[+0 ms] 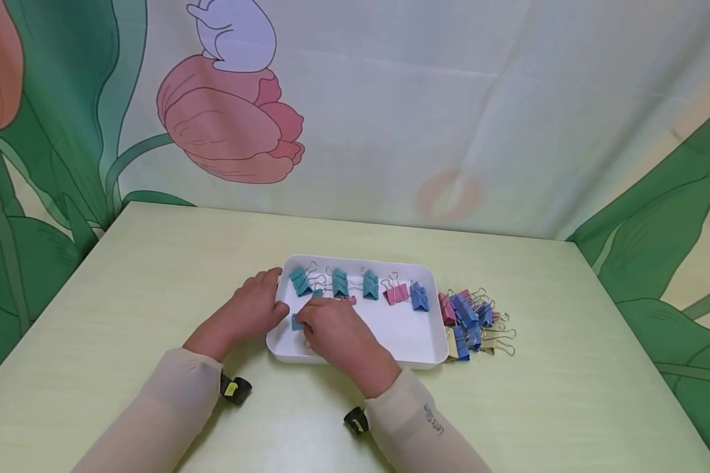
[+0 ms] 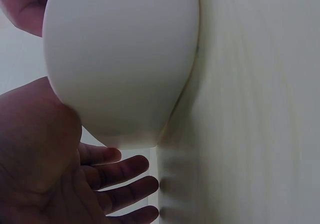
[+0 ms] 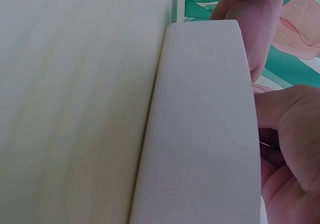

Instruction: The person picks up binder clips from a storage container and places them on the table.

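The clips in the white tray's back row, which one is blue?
The blue clip, at the row's right end in the head view, just right of the pink clip. It's that row's only blue one; the others are teal or pink.

Left grip lies spread; right grip curls downward.

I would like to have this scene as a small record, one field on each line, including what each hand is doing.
surface: pale table
container: white tray
far row in tray, left to right: three teal clips, one pink clip, one blue clip
outside tray: pile of clips by its right side, pink, blue and pale yellow
left hand: touches the tray's left rim
right hand: fingers down inside the tray; its grip is hidden
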Available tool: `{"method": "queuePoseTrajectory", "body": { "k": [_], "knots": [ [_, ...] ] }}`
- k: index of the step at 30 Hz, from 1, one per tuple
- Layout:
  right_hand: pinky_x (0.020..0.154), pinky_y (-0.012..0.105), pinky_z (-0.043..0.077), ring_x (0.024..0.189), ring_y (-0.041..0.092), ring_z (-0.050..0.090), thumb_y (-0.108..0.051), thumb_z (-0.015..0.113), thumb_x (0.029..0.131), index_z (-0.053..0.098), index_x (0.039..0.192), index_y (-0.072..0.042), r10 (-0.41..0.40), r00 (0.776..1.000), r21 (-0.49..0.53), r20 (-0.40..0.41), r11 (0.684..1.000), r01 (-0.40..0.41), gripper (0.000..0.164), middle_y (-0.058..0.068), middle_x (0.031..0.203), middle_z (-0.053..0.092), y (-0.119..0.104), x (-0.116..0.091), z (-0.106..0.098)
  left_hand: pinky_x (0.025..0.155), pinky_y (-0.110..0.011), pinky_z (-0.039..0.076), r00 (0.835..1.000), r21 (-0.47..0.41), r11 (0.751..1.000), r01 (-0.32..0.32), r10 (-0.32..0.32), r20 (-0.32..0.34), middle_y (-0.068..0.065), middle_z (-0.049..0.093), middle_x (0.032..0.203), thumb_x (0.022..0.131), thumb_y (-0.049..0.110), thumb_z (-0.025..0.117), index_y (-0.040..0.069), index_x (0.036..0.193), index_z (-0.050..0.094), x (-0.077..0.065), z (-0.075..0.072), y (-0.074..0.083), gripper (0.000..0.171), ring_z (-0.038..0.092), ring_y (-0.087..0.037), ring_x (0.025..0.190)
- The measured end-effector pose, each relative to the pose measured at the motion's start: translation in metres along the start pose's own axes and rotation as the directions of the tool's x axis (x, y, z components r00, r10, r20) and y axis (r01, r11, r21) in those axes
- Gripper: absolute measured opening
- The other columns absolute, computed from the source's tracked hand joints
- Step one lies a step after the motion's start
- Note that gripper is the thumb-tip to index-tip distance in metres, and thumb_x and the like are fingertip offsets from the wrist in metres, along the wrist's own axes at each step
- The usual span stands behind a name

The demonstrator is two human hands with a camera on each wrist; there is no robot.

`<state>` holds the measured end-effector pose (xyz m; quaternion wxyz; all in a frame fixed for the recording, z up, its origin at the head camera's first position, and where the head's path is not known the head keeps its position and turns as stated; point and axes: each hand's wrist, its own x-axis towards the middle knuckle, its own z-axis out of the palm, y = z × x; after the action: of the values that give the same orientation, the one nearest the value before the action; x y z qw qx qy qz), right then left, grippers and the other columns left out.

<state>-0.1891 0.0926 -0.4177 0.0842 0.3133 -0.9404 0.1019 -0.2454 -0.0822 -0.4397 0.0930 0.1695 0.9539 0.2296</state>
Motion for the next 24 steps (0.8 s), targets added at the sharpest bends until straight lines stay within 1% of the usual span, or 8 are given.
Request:
{"method": "queuePoseTrajectory", "body": {
  "k": [3, 8, 10, 14, 18, 24],
  "knots": [
    [0.081, 0.026, 0.054, 0.092, 0.011, 0.069, -0.009, 0.065, 0.088, 0.076, 0.1, -0.012, 0.014, 1.0, -0.004, -0.012, 1.0, -0.014, 0.016, -0.003, 0.098, 0.074, 0.0, -0.001, -0.002, 0.107, -0.057, 0.035, 1.0, -0.001, 1.0, 0.0, 0.0, 0.005, -0.029, 0.042, 0.14, 0.089, 0.019, 0.05, -0.012, 0.143, 0.028, 0.0, 0.0, 0.0, 0.066, 0.046, -0.042, 0.122],
    [0.081, 0.025, 0.054, 0.091, 0.011, 0.068, -0.011, 0.067, 0.087, 0.075, 0.1, -0.011, 0.038, 0.998, 0.006, -0.053, 0.999, -0.038, 0.015, -0.002, 0.096, 0.074, 0.002, -0.004, -0.005, 0.108, -0.057, 0.034, 1.0, -0.007, 1.0, 0.002, -0.002, 0.011, -0.029, 0.042, 0.141, 0.09, 0.018, 0.05, -0.012, 0.144, 0.027, 0.0, 0.0, 0.0, 0.066, 0.045, -0.042, 0.123],
    [0.082, 0.022, 0.054, 0.091, 0.011, 0.068, -0.01, 0.067, 0.087, 0.075, 0.099, -0.011, 0.04, 0.998, 0.005, -0.053, 0.999, -0.04, 0.015, -0.002, 0.096, 0.073, 0.003, -0.005, -0.007, 0.108, -0.057, 0.033, 1.0, -0.011, 1.0, 0.007, -0.007, 0.018, -0.029, 0.041, 0.142, 0.09, 0.018, 0.05, -0.012, 0.144, 0.027, 0.0, 0.0, 0.0, 0.066, 0.044, -0.042, 0.124],
    [0.083, 0.022, 0.053, 0.092, 0.012, 0.068, -0.01, 0.068, 0.087, 0.076, 0.1, -0.01, 0.036, 0.998, -0.002, -0.048, 0.999, -0.036, 0.015, -0.001, 0.096, 0.073, 0.004, -0.007, -0.013, 0.11, -0.056, 0.032, 0.999, -0.018, 1.0, 0.024, -0.023, 0.037, -0.028, 0.039, 0.145, 0.09, 0.019, 0.05, -0.011, 0.145, 0.025, -0.001, -0.002, 0.002, 0.067, 0.043, -0.041, 0.126],
    [0.085, 0.023, 0.053, 0.095, 0.012, 0.068, -0.01, 0.068, 0.088, 0.076, 0.1, -0.009, 0.042, 0.998, 0.022, -0.053, 0.999, -0.041, 0.015, -0.001, 0.098, 0.074, 0.005, -0.009, -0.02, 0.111, -0.056, 0.031, 0.998, -0.022, 0.999, 0.034, -0.033, 0.053, -0.027, 0.038, 0.146, 0.09, 0.02, 0.05, -0.01, 0.146, 0.024, -0.001, -0.003, 0.003, 0.068, 0.042, -0.04, 0.127],
    [0.088, 0.025, 0.053, 0.096, 0.013, 0.069, -0.011, 0.066, 0.089, 0.075, 0.1, -0.011, 0.065, 0.996, 0.076, -0.065, 0.995, -0.06, 0.014, -0.002, 0.098, 0.074, 0.009, -0.012, -0.034, 0.112, -0.055, 0.031, 0.998, -0.022, 0.999, 0.041, -0.039, 0.058, -0.027, 0.036, 0.147, 0.091, 0.02, 0.05, -0.01, 0.147, 0.023, 0.0, -0.002, 0.002, 0.069, 0.041, -0.04, 0.128]
  ]
}}
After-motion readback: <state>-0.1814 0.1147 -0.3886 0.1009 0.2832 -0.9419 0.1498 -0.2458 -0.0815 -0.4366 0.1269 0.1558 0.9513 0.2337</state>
